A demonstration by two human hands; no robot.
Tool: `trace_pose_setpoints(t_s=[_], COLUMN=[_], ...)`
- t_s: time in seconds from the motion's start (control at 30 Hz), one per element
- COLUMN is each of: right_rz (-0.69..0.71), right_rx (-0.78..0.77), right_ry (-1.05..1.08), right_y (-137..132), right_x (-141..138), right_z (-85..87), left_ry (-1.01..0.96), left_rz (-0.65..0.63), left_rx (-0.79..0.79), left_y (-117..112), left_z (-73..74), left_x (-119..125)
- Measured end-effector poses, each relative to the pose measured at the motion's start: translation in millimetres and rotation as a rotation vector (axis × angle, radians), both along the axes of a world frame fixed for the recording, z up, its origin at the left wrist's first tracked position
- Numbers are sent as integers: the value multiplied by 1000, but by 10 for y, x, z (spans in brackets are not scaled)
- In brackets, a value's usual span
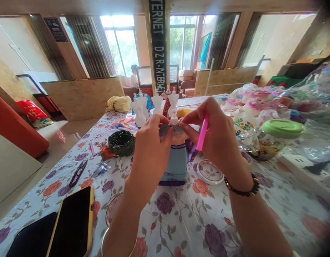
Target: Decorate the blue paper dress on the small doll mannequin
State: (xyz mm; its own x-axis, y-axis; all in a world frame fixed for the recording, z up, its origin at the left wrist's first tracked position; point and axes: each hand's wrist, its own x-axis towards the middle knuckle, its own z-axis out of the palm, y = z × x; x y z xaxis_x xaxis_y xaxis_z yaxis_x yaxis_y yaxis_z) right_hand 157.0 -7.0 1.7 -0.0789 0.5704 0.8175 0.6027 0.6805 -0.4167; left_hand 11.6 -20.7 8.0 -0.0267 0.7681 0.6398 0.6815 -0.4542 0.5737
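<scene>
A small white mannequin bust in a light blue dress (177,162) stands on the flowered tablecloth in front of me. My left hand (151,146) pinches the grey collar piece at its shoulders from the left. My right hand (217,134) pinches the same spot from the right and also holds a pink stick-like tool (202,134) between its fingers. Both hands are closed at the bust's neck (174,116).
A dark woven basket (121,142), thread snips (77,173), a phone in a yellow case (72,223) and a round lid (209,172) lie nearby. A green-lidded jar (279,137) and plastic bags sit right. More white busts (142,107) stand behind. A person sits far back.
</scene>
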Motion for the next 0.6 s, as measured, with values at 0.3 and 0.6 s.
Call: trace_pose_setpoints(t_s=[0.3,0.6], right_rz=[1,18], right_rx=[9,-44], right_ry=[0,25], right_y=[29,-19], right_x=[-16,-3], right_z=[-22,19], left_ry=[2,0], left_rz=[-15,-30], left_rx=[-3,10], left_y=[-14,-25], left_z=[3,6], left_x=[-8,-4])
